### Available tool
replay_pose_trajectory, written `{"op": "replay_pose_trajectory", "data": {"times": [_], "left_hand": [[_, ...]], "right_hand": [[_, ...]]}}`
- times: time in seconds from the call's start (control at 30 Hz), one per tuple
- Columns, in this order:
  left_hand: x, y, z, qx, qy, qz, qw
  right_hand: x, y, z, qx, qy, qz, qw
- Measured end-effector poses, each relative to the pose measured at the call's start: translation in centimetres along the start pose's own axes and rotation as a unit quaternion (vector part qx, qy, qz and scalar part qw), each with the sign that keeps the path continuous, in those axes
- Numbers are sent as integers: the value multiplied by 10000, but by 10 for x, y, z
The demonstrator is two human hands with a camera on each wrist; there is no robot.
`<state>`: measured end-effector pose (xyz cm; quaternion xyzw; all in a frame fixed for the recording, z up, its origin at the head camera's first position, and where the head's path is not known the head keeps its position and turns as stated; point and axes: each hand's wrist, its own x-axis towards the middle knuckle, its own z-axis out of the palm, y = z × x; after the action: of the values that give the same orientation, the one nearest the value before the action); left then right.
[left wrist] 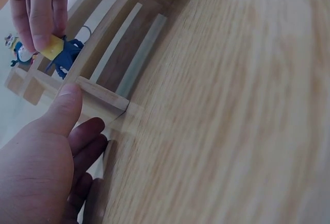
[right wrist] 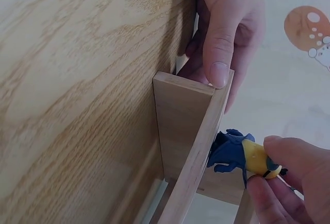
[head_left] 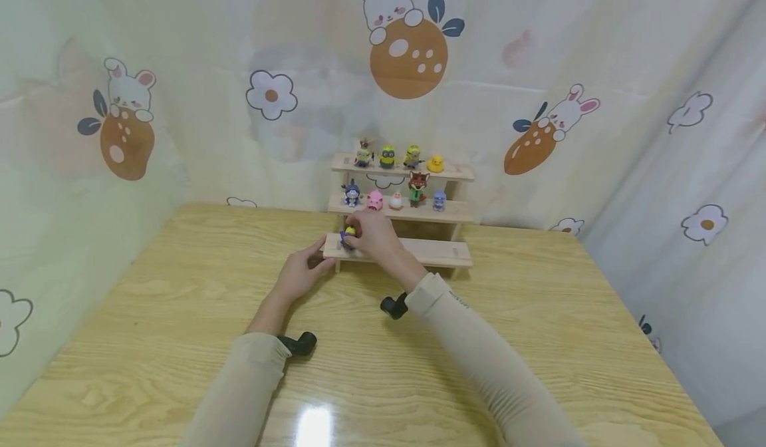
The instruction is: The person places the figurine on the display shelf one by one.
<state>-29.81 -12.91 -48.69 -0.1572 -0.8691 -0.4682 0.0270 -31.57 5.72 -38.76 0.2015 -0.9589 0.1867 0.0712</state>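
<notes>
A small yellow-and-blue minion figurine (right wrist: pixel 252 157) is pinched between the thumb and fingers of my right hand (head_left: pixel 376 235). Its blue lower part meets the left part of the bottom step of a three-step wooden display shelf (head_left: pixel 427 250); the right wrist view shows it there, tilted by the camera angle. At the left end of that same step, my left hand (head_left: pixel 301 273) holds the board's corner. Its thumb lies against the board edge in the left wrist view, and the other fingers bend around by the shelf leg (left wrist: pixel 103 94).
On the middle step stand several figurines, among them a pink pig (head_left: pixel 374 200), a fox (head_left: pixel 417 189) and a white chick-like figure (head_left: pixel 395 201). The top step bears minions (head_left: pixel 387 157) and a yellow duck (head_left: pixel 435 163). A printed curtain (head_left: pixel 323 54) hangs behind the wooden table (head_left: pixel 514 300).
</notes>
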Motion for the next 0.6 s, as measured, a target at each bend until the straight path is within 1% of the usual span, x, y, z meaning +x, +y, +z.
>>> {"op": "replay_pose_trajectory", "data": {"times": [0.2,0.27,0.43,0.6], "left_hand": [[-1,-1,0,-32,-10,-74,10000],[-1,0,0,-34,-3,-53,10000],[-2,3,0,-44,-19,-97,9999],[-2,4,0,-81,-76,-227,9997]], "right_hand": [[-1,1,1,-42,-56,-1,10000],[-2,0,1,-2,-46,-22,10000],[-4,0,-1,6,36,-154,9999],[-6,-2,-3,24,100,-291,9995]]}}
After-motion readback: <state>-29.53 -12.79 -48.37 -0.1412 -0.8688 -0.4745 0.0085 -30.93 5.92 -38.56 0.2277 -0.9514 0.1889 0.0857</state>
